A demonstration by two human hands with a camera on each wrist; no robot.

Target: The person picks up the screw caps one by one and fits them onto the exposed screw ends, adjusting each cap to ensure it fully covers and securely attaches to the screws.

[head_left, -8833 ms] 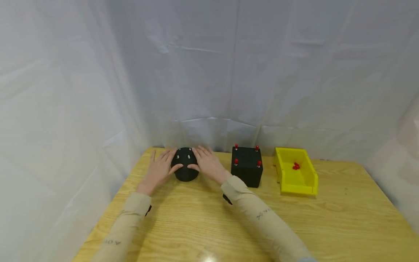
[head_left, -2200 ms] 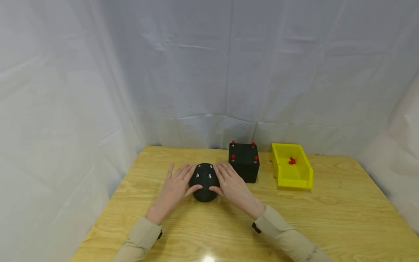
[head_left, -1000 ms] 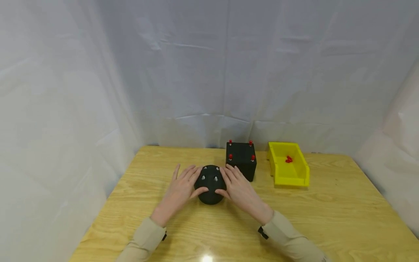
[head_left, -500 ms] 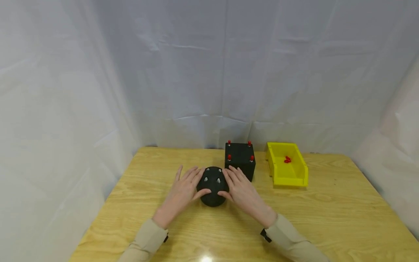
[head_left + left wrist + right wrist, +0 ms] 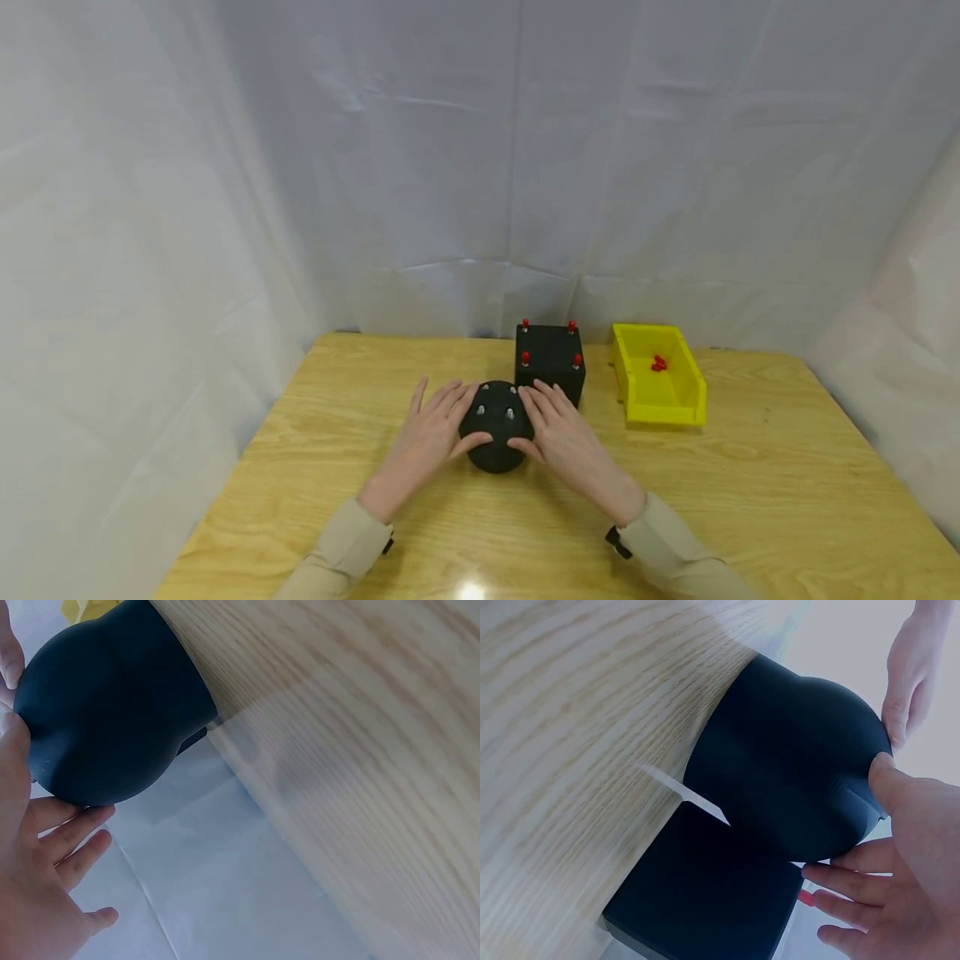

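A black dome (image 5: 497, 427) with small silver studs on top sits on the wooden table (image 5: 750, 500). My left hand (image 5: 433, 435) presses its left side with straight fingers and the thumb on the front. My right hand (image 5: 561, 433) does the same on its right side. The left wrist view shows the dome (image 5: 112, 705) against my left hand (image 5: 30, 900). In the right wrist view the dome (image 5: 795, 772) stands just in front of the black box (image 5: 712, 900), with my right hand (image 5: 907, 862) flat against it.
A black box (image 5: 551, 375) with red studs at its top corners stands right behind the dome. A yellow bin (image 5: 699, 396) holding a few red pieces (image 5: 658, 363) is to its right. White sheeting surrounds the table.
Both hands have slid the dome from the back left of the table toward the middle, and in the last second a little further right, up to the black box.
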